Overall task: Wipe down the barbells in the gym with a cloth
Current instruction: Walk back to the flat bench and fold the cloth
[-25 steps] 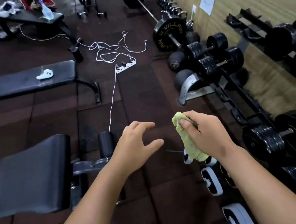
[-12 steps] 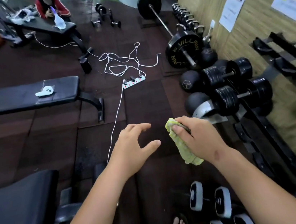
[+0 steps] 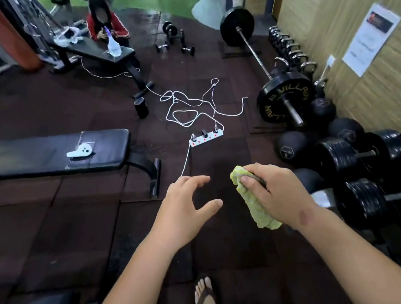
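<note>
My right hand (image 3: 275, 194) grips a crumpled yellow-green cloth (image 3: 258, 210) that hangs below my fingers. My left hand (image 3: 186, 209) hovers beside it, fingers spread, holding nothing. A barbell (image 3: 256, 54) with black plates lies on the floor ahead to the right, its near plate (image 3: 285, 101) marked VILLAIN. Both hands are well short of it. Black loadable dumbbells (image 3: 363, 156) rest on a low rack to my right.
A white power strip (image 3: 206, 138) and tangled white cable (image 3: 188, 107) lie on the floor ahead. A black flat bench (image 3: 42, 157) carries a white controller (image 3: 79, 151). A person (image 3: 105, 24) sits behind a far bench with a spray bottle (image 3: 114, 45). Kettlebells (image 3: 287, 48) line the wall.
The view has tilted up and forward, bringing the barbell and the far bench closer into sight. Both hands keep the same pose, the cloth still held in the right.
</note>
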